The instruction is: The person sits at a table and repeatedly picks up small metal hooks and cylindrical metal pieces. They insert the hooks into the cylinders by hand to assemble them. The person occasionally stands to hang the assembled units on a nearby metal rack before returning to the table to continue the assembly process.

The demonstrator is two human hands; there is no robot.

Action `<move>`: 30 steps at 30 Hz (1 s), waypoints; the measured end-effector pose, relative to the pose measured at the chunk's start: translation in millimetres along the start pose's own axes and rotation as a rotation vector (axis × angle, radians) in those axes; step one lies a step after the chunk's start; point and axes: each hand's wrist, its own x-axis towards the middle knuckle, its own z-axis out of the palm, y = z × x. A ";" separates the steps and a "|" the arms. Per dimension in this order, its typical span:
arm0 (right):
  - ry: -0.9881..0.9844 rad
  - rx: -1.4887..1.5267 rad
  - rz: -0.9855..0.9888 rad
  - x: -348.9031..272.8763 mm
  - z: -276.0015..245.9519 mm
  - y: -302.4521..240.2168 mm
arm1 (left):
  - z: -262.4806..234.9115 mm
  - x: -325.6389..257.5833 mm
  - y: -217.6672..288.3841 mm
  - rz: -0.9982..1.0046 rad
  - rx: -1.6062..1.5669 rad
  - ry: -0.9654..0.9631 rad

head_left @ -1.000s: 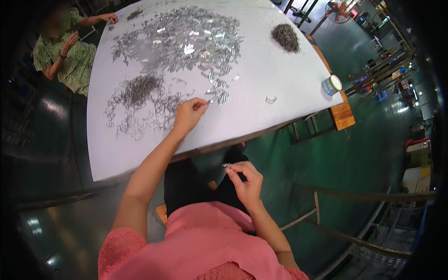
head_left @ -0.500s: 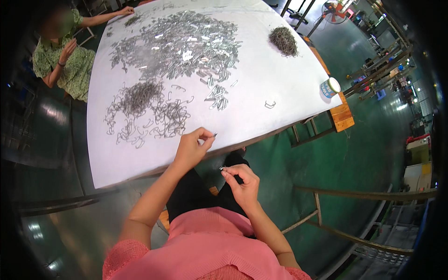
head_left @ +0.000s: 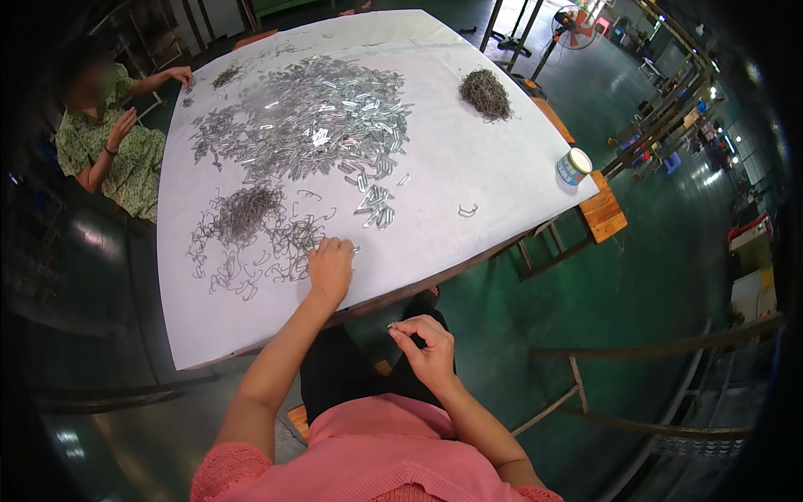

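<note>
Where the white table meets its near edge, we see the left hand resting palm-down on the cloth, its fingers curled over a small metal clip that pokes out just beside the fingertips; whether the hand grips it we cannot tell. Immediately to the left of this hand lies a loose tangle of wire hooks, touching or nearly touching the knuckles. Below the table edge, over the lap, we find the right hand raised with thumb and forefinger pressed together on a tiny piece, too small to identify, the other fingers folded behind.

Farther up the cloth we note a broad scatter of flat shiny clips, and a few strays lying between that scatter and the left hand. A single bent wire lies apart toward the right. At the far right of the table sits a dark heap of wire, and near the right corner a small tin can. A second person in a green patterned top sits at the left side, one hand on the table.
</note>
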 end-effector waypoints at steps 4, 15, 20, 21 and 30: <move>-0.016 -0.003 -0.010 -0.5 -2.4 -0.2 | -2.5 19.5 -10.5 -0.168 -0.307 -0.179; -0.008 0.003 -0.018 -4.0 -4.2 -1.8 | -31.4 -5.7 18.2 -0.061 -0.601 -0.201; 0.016 -0.024 -0.024 -5.7 -6.6 -0.9 | -98.4 -56.3 74.7 -0.335 -1.192 -0.455; 0.011 -0.025 -0.028 -4.9 -7.6 -2.6 | -102.1 -61.1 76.7 -0.320 -1.174 -0.418; -0.005 -0.060 -0.050 -1.4 -5.4 -8.2 | -109.5 -72.6 78.9 -0.310 -1.083 -0.202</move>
